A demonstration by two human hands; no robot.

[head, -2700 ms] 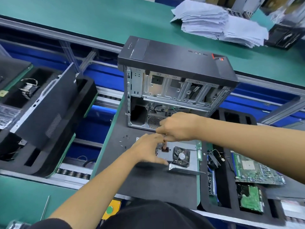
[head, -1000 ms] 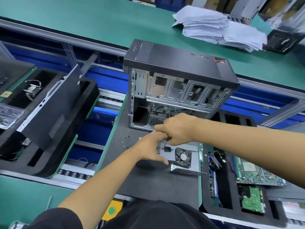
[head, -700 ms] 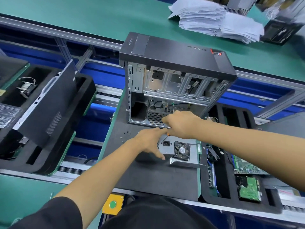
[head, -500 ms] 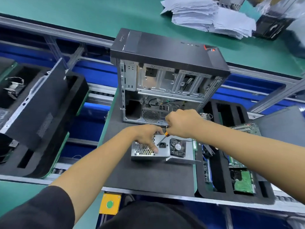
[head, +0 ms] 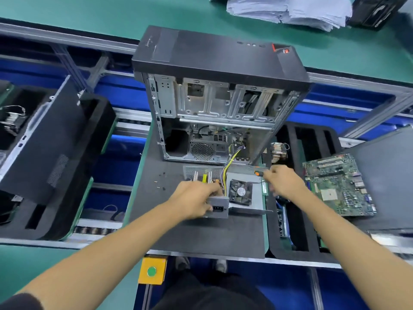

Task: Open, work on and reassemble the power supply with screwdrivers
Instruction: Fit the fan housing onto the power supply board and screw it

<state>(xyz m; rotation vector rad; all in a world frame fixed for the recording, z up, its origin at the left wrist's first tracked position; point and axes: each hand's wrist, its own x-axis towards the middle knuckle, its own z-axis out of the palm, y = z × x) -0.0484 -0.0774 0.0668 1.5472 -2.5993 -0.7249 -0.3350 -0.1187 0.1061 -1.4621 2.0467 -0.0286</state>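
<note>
The grey power supply (head: 218,208) lies opened on the black mat in front of the computer case. My left hand (head: 194,199) grips its near end by the mains socket, and its inner parts and yellow wires (head: 230,166) are exposed. The lid with the black fan (head: 241,192) lies flat just right of it. My right hand (head: 282,181) holds a screwdriver with an orange and black handle (head: 259,173), off to the right of the lid.
The open computer case (head: 221,101) stands behind the power supply. Small screws (head: 161,181) lie loose on the black mat (head: 201,233). A motherboard (head: 337,186) rests on the foam tray at right. A side panel (head: 42,139) leans at left. Paper stacks (head: 288,10) sit far back.
The power supply has come apart: my left hand pulled the body away from the lid, baring the insides. My right hand drew the screwdriver away to the right. The view shifted.
</note>
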